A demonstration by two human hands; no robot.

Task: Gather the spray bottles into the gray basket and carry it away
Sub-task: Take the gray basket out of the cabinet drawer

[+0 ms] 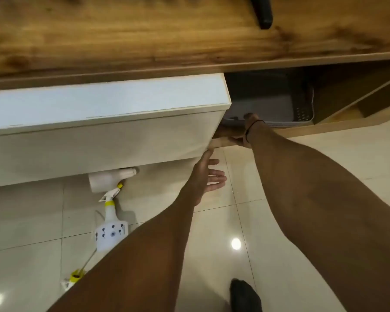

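The gray basket (279, 109) sits inside an open wooden cabinet compartment under the tabletop. My right hand (243, 131) reaches in and grips its front rim, with the thumb over the edge and the fingers partly hidden behind the door. My left hand (208, 174) hovers with its fingers spread beside the lower corner of the white cabinet door (104, 136), one fingertip at that corner. On the floor lie a plain white spray bottle (106, 180), partly under the door, and a white spray bottle with yellow collar (110, 230). A loose yellow spray head (73, 279) lies nearer to me.
A wooden tabletop (144, 34) spans the top of the view, with a black object (262, 12) above it. The white door stands swung out over the glossy tiled floor (324, 154). My foot in a black sock (245, 296) is at the bottom.
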